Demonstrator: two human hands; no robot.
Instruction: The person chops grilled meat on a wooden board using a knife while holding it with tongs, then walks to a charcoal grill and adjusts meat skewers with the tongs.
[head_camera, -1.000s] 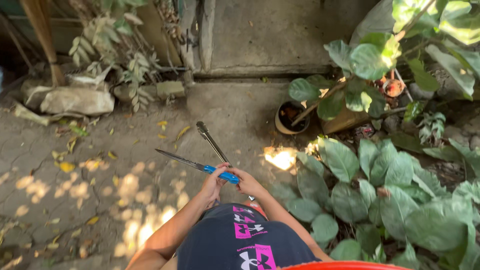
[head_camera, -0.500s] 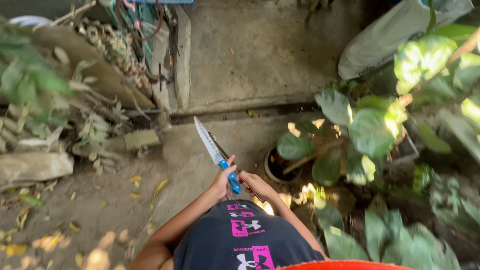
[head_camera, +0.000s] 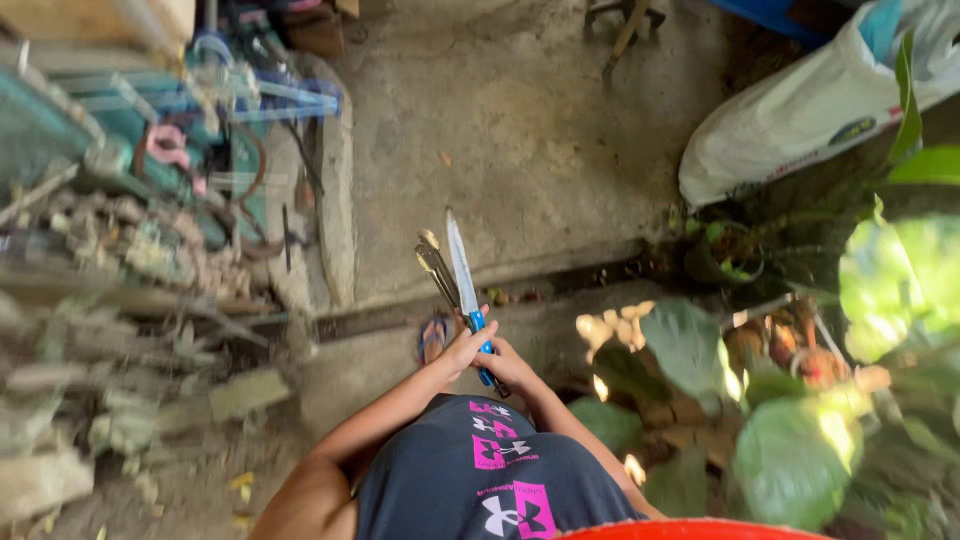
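Note:
My left hand (head_camera: 460, 347) is closed around the blue handle of a knife (head_camera: 461, 268), and its steel blade points up and away from me. My right hand (head_camera: 512, 366) sits just beside the left and grips the lower end of metal tongs (head_camera: 436, 266). The tongs lie close along the left side of the blade, their tips near the concrete step (head_camera: 520, 265). Both hands are held together in front of my dark shirt, above the ground.
A white sack (head_camera: 800, 120) lies at the upper right, with a dark plant pot (head_camera: 728, 256) below it. Large green leaves (head_camera: 790, 450) fill the right side. Blurred tools, hoses and rubble (head_camera: 150, 220) crowd the left. A sandal (head_camera: 432, 338) lies on the ground under my hands.
The knife blade has swung from pointing left to pointing straight ahead, alongside the tongs. The view has moved forward over the concrete step, and the sack has come into sight.

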